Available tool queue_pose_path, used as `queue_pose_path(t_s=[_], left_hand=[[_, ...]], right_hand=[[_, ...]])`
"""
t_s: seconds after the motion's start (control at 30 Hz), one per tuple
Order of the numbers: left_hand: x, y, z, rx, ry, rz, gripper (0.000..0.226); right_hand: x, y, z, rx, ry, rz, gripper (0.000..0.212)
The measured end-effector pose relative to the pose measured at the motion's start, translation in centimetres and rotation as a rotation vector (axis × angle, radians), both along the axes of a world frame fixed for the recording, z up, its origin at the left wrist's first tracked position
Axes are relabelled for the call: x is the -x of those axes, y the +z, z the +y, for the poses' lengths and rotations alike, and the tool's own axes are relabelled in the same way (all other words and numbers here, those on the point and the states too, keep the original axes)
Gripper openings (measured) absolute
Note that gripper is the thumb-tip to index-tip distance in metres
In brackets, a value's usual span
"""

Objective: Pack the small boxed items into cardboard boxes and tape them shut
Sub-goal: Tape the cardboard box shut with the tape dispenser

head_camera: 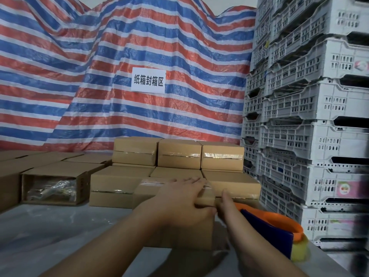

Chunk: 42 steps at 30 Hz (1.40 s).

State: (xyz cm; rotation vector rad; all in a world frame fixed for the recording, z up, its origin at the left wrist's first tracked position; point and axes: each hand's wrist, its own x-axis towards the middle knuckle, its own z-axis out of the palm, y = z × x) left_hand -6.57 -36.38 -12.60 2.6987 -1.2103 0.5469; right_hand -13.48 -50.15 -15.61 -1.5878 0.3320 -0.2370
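A brown cardboard box (185, 228) sits on the grey table (60, 236), right under both hands. The left hand (179, 198) lies flat on its taped top, fingers straight and close together. The right hand (225, 202) points one finger at the box edge, beside an orange tape dispenser (279, 226).

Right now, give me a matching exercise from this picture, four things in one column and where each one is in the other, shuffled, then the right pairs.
Things:
1. left hand
2. tape dispenser
3. white sign
4. open box

Places:
A. fixed on the striped tarp
B. flat on top of the near cardboard box
C. lying on its side at far left, contents showing
D. right of the near box, beside the right hand

Pairs: 1-B, 2-D, 3-A, 4-C
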Motion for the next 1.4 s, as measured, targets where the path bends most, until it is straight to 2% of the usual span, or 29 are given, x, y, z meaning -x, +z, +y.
queue_pose_path(t_s=[0.1,0.17,0.23,0.3,0.37,0.63,0.77,1.0,1.07,1.27,1.4], left_hand=[[0.4,0.3,0.3,0.090,-0.082,0.103,0.056],[0.7,0.4,0.4,0.278,-0.150,0.229,0.037],[0.9,0.6,0.5,0.611,-0.189,0.387,0.025],[0.7,0.9,0.7,0.920,-0.174,0.476,0.028],[0.6,1.2,1.0,1.056,-0.135,0.475,0.027],[0.1,1.6,2.6,1.225,-0.096,0.663,0.017],[-0.4,2.2,3.5,1.286,-0.169,0.818,0.015],[-3.7,3.8,8.5,1.279,-0.262,0.757,0.021],[-4.8,3.3,10.3,1.335,-0.287,0.776,0.012],[-8.1,0.2,13.7,1.497,-0.321,0.951,0.018],[-8.9,-2.5,15.2,1.459,-0.285,1.033,0.014]], right_hand=[[-0.5,1.8,-0.9,0.298,-0.081,-0.230,0.029],[-1.4,3.1,-1.4,0.455,-0.097,-0.351,0.028],[-2.5,4.1,-1.6,0.515,-0.093,-0.419,0.028],[-3.6,4.8,-1.5,0.518,-0.111,-0.459,0.028],[-4.6,5.3,-1.3,0.480,-0.124,-0.452,0.030],[-7.2,3.6,-1.1,0.289,-0.168,-0.440,0.029],[-8.1,1.5,-1.5,0.240,-0.155,-0.389,0.031],[-8.8,0.4,-1.9,0.055,-0.048,-0.327,0.047],[-9.0,0.1,-2.2,0.021,-0.046,-0.310,0.049],[-9.3,0.1,-2.1,-0.045,-0.026,-0.255,0.051],[-9.7,-0.2,-2.5,-0.112,-0.028,-0.243,0.054]])
